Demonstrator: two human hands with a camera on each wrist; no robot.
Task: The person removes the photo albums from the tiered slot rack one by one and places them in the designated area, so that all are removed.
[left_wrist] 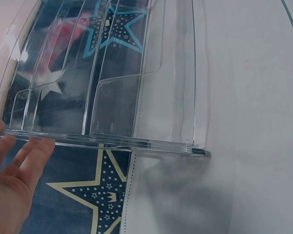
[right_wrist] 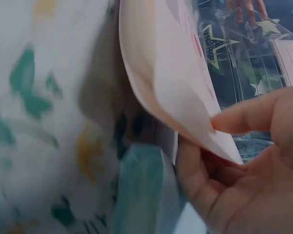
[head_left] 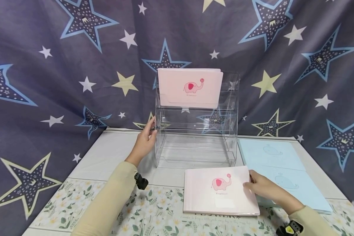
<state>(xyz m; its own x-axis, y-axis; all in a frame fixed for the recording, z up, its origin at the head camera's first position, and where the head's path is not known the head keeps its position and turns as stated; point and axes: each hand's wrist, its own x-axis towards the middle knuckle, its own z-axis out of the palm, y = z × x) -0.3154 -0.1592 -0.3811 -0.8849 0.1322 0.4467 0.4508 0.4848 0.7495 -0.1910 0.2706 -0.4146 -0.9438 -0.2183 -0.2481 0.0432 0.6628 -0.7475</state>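
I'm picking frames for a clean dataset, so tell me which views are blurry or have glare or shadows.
Head view: sharp and evenly lit, with faint reflections on the clear acrylic rack. Left wrist view: crisp, the rack casts a soft grey shadow on the white tabletop, the left hand is slightly soft. Right wrist view: too close, so the floral cloth, the pink folder and the right hand are all blurred.

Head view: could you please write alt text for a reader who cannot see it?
A person's right hand pinches the edge of a pink elephant folder on a stack, while the left hand touches a clear acrylic rack holding more pink folders. Blue whale folders lie beside.
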